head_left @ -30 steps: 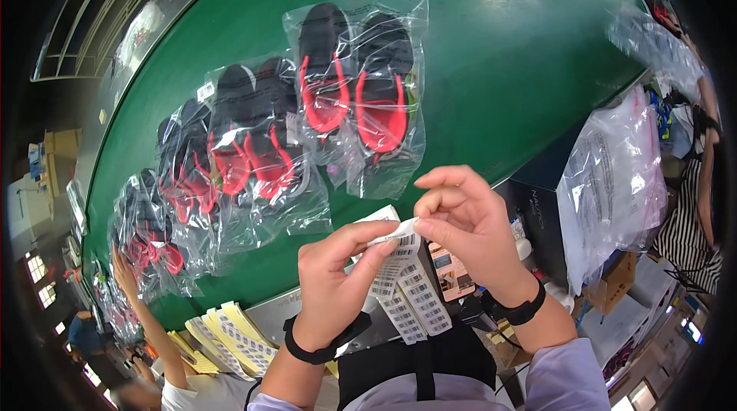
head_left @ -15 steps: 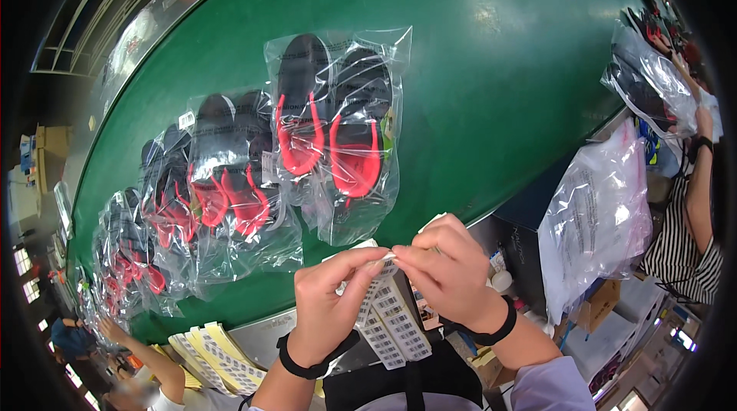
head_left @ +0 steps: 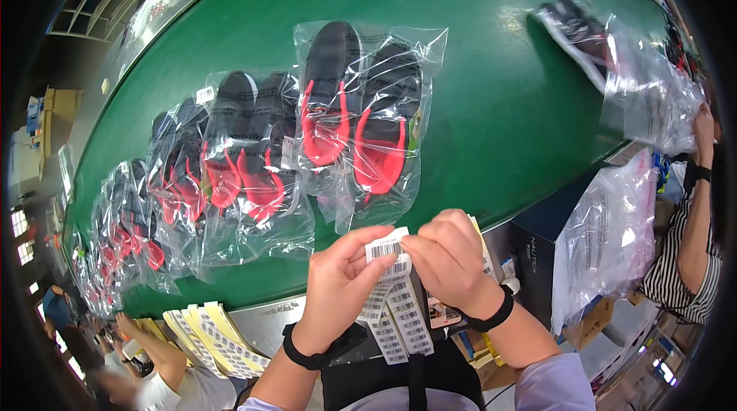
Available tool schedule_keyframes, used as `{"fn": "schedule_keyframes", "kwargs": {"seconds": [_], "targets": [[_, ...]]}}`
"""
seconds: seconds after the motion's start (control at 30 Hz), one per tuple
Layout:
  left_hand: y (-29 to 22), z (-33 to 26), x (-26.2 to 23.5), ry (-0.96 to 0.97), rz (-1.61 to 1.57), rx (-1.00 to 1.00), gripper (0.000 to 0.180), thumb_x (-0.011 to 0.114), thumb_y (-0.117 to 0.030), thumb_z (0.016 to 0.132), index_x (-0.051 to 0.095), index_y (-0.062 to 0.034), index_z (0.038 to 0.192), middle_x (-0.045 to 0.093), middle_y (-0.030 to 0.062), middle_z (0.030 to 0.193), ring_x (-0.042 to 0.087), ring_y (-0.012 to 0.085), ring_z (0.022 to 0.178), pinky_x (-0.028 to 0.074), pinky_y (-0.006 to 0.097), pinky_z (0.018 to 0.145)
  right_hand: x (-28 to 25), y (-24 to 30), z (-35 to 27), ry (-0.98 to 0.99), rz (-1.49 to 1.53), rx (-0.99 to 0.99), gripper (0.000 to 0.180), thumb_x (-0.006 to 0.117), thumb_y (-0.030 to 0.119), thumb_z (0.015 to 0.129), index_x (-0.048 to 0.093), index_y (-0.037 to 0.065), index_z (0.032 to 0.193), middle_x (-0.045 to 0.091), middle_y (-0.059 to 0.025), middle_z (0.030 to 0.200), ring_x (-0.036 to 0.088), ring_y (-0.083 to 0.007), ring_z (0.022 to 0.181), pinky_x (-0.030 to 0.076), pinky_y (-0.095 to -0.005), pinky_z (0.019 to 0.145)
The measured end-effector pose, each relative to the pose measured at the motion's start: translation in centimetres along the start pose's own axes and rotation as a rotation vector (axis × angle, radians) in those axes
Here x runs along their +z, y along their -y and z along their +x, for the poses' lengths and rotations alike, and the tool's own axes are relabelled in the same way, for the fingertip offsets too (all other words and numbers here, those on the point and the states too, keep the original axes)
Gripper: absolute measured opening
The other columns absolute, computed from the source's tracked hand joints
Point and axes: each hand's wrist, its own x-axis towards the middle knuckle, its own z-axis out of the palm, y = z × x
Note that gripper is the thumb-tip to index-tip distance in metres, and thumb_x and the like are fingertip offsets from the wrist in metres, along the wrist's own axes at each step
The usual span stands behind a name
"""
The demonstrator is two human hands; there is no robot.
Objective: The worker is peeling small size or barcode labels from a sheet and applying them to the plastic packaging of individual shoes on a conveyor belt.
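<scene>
My left hand [head_left: 338,282] pinches a folded strip of white barcode labels [head_left: 406,317] between thumb and fingers. The strip hangs down in front of my body. Fingertips of my right hand [head_left: 454,266] are closed on the upper edge of the same strip, close to my left thumb. Another piece of barcode labels [head_left: 484,251] shows behind my right hand; whether that hand holds it I cannot tell. Just beyond both hands, on the green surface, lies a pair of black flip-flops with red straps [head_left: 381,157] in a clear plastic bag.
More bagged flip-flops [head_left: 244,150] line up to the left. Yellow-backed label sheets [head_left: 207,338] lie at the near left edge. On the right, a co-worker's hand [head_left: 703,130] holds a clear bag [head_left: 652,96] with dark footwear beside it. Plastic bags [head_left: 606,230] rest on a dark box [head_left: 535,253].
The label strip has turned so its printed face shows between my hands. The bagged flip-flops appear further right in view. The co-worker's bag reaches further over the green surface.
</scene>
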Motion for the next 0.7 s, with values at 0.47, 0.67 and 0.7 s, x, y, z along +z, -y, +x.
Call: {"fn": "schedule_keyframes", "kwargs": {"seconds": [0.47,0.67,0.7], "targets": [[1.9,-1.9,-5.6,-0.139,0.092,0.006,0.028,0.065,0.006,0.091,0.063,0.0064,0.119,0.071,0.0109,0.1,0.067,0.0093,0.088,0.052,0.02,0.071,4.3,-3.5,3.7,0.03,-0.017,0.181,0.058,0.068,-0.004,0.078,0.056,0.003,0.135,0.058,-0.0121,0.099,0.057,-0.0303,0.091,0.046,-0.0407,0.081],[1.3,-1.3,-5.3,-0.217,0.065,0.223,0.015,0.064,-0.004,0.092,0.071,0.0065,0.099,0.072,0.0101,0.091,0.065,0.0101,0.077,0.049,0.023,0.069,6.3,-6.9,0.5,0.076,-0.116,0.097,0.069,0.059,-0.008,0.076,0.046,0.0,0.144,0.05,-0.0095,0.078,0.05,-0.0282,0.076,0.042,-0.0425,0.07],[1.3,-0.8,-5.4,-0.232,0.035,0.237,0.016,0.063,-0.006,0.092,0.071,0.0064,0.099,0.072,0.0101,0.091,0.065,0.0102,0.077,0.049,0.023,0.069,6.3,-6.3,-0.5,0.056,-0.082,0.114,0.066,0.059,-0.009,0.079,0.046,-0.001,0.143,0.052,-0.0094,0.077,0.051,-0.0279,0.074,0.042,-0.041,0.071]]}}
